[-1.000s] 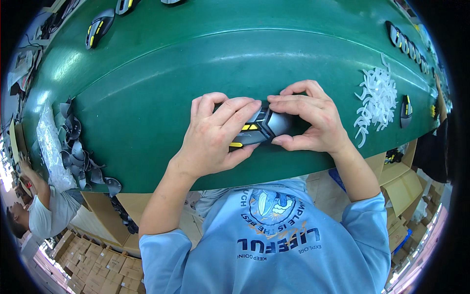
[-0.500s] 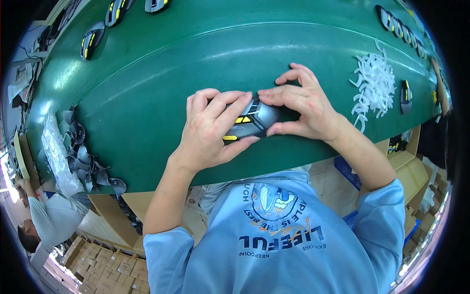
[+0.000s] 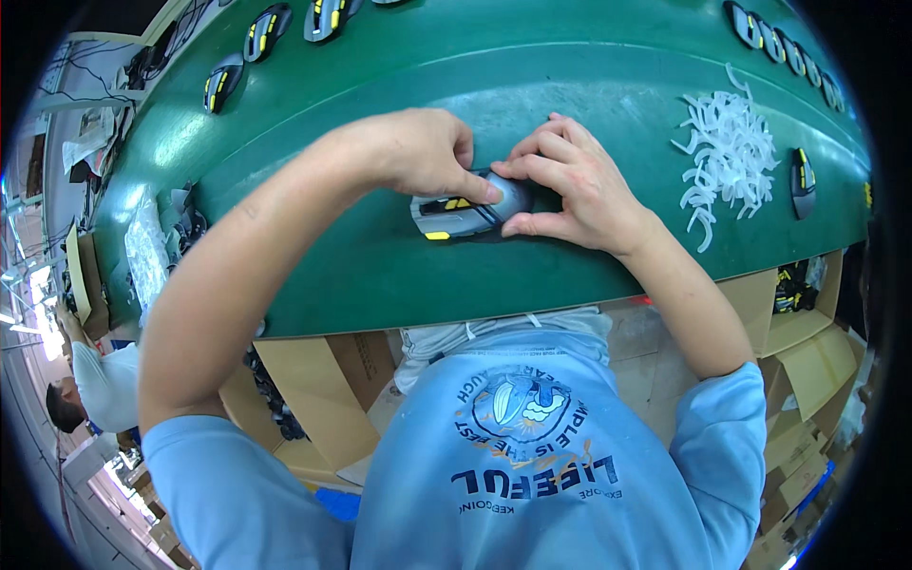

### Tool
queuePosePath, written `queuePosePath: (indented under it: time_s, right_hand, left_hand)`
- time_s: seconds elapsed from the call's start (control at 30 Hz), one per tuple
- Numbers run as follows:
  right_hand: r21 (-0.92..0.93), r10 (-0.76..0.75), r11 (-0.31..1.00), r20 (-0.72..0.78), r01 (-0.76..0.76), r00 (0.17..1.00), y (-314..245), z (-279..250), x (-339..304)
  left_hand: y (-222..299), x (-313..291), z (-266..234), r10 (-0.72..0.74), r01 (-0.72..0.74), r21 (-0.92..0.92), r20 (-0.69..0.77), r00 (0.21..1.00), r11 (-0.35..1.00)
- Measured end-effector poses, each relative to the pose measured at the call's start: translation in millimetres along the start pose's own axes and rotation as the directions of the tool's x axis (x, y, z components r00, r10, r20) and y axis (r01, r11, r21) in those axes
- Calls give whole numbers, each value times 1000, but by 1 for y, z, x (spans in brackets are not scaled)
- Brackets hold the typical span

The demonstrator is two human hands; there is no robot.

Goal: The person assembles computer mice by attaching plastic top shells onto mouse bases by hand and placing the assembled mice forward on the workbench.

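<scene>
A grey-and-black computer mouse (image 3: 456, 220) with yellow buttons lies on the green table (image 3: 494, 285), in front of me. My right hand (image 3: 578, 190) grips its rounded right end, thumb on the near side and fingers on the far side. From the left, my left hand (image 3: 429, 157) reaches over the far side of the mouse, its thumb pressing on the top near the rounded end. The other left fingers are curled and partly hidden behind the hand. To the right is a pile of curved, translucent white plastic strips (image 3: 727, 157), with another mouse (image 3: 803, 185) beside it.
More mice (image 3: 266, 33) stand at the far left, and a row of mice (image 3: 779, 47) at the far right. A clear plastic bag (image 3: 145, 252) and dark curved shells (image 3: 187, 223) lie left, partly behind my forearm. Cardboard boxes (image 3: 318, 399) sit below. Another person (image 3: 106, 385) is at left.
My left hand has moved from around the mouse's left side to its far side, elbow raised, thumb now pressing the top. The right hand keeps its grip. The view has shifted slightly.
</scene>
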State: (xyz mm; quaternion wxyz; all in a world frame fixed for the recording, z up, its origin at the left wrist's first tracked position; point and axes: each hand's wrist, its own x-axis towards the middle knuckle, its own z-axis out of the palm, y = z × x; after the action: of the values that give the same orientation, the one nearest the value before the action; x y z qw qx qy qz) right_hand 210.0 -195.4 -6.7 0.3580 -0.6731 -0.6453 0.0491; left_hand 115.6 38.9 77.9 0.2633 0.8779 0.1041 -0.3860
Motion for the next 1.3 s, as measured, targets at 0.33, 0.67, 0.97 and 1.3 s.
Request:
queuePosePath:
  time_s: [0.33,0.67,0.97,1.3]
  right_hand:
    - [11,10,1000,-17,-10,1000,3,-1,6]
    - [-60,60,997,123,-53,991,-9,-5,0]
    - [466,422,846,-286,-260,860,17,-1,-13]
    - [242,252,948,-169,-208,953,-1,-15,-7]
  left_hand:
    - [1,0,0,28,-26,19,-133,991,999]
    - [-33,-39,108,390,-351,210,-702,595,913]
    - [-54,40,-22,263,-174,238,-955,138,955]
    - [-287,68,-111,-362,470,-294,-930,58,832]
